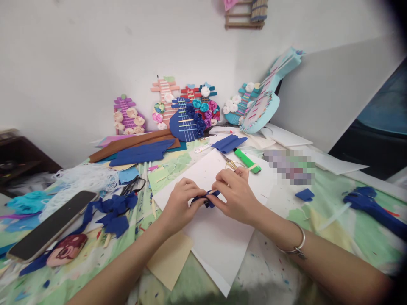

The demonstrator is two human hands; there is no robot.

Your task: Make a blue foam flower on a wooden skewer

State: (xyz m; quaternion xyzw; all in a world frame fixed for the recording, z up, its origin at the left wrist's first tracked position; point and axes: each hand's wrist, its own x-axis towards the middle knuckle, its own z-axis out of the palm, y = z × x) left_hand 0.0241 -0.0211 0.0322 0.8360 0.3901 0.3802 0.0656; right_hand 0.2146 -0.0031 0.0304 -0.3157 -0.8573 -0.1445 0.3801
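Note:
My left hand (182, 201) and my right hand (234, 192) meet over a white sheet (219, 245). Both pinch a small dark blue piece of paper or felt (210, 205) between thumb and fingers. Fingertips hide much of it, and something thin and pale shows at its upper edge. Just beyond my right hand lie scissors (229, 161) with gold handles and a green utility knife (246, 160). A folded dark blue piece (229, 144) rests past them. The tan sheet (170, 258) lies under my left forearm.
Left are a phone (52, 224), blue scraps (116, 209), a bear-faced pink case (66, 250) and white cord (85, 180). A blue glue gun (375, 207) lies right. Decorated guitar shapes (184, 120) lean on the back wall, beside a larger light blue guitar (270, 101).

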